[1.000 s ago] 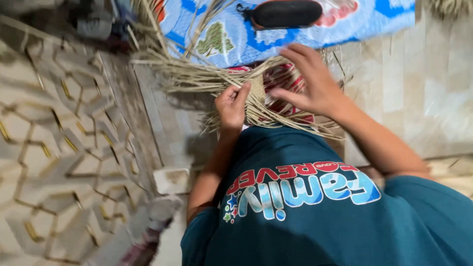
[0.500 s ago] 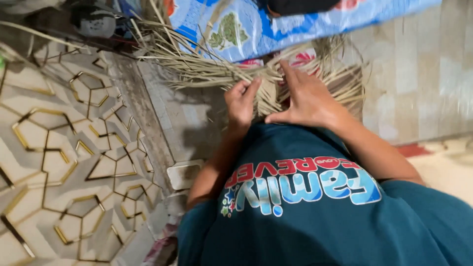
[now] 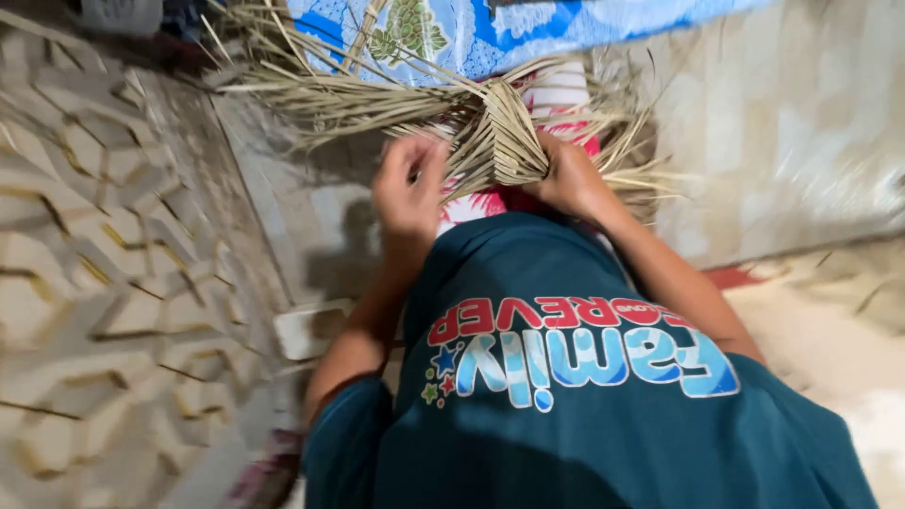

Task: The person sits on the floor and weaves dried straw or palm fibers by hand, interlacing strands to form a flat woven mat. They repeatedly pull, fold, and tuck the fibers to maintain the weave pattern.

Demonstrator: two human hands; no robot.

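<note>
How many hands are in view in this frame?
2, both the person's own. The left hand is at the left edge of the woven palm-leaf strips; the right hand grips their right side. No other hands show.

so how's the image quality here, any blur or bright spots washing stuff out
Head view: motion blur smears the whole frame, worst on the patterned floor at left; the left hand is soft-edged, the right hand slightly clearer on the woven dry strips. The pale floor at right is washed out by bright light, and a shadow falls below the left hand.
</note>
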